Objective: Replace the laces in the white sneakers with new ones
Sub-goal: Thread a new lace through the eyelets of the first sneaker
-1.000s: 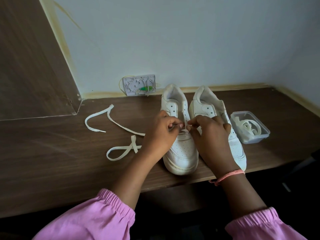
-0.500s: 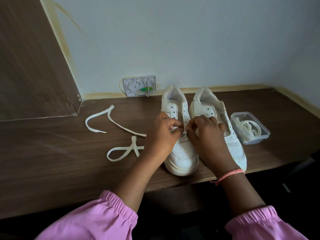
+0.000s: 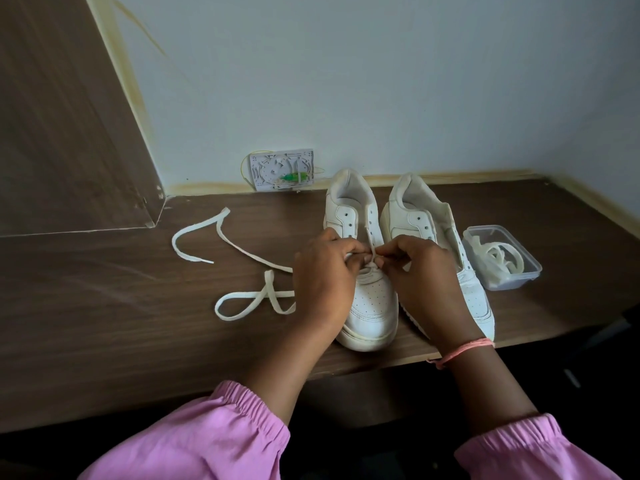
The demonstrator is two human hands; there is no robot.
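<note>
Left hand [image 3: 323, 271] and right hand [image 3: 420, 271] both pinch the lace [image 3: 372, 249] over the left sneaker [image 3: 367, 306] at the counter's [image 3: 104, 323] front edge. Risks: tip slips from the eyelet; a tug nudges the shoe off.

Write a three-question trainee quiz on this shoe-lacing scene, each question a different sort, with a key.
1. True or false: the clear plastic container holds a coiled lace.
2. Multiple choice: which sneaker are both hands working on? A. the left sneaker B. the right sneaker C. neither
3. Fill the gap: the loose lace lies on the wooden shelf to the ____ of the sneakers.

Key: 1 true. 2 A: the left hand and right hand pinch a lace over its eyelets. 3 left.
</note>
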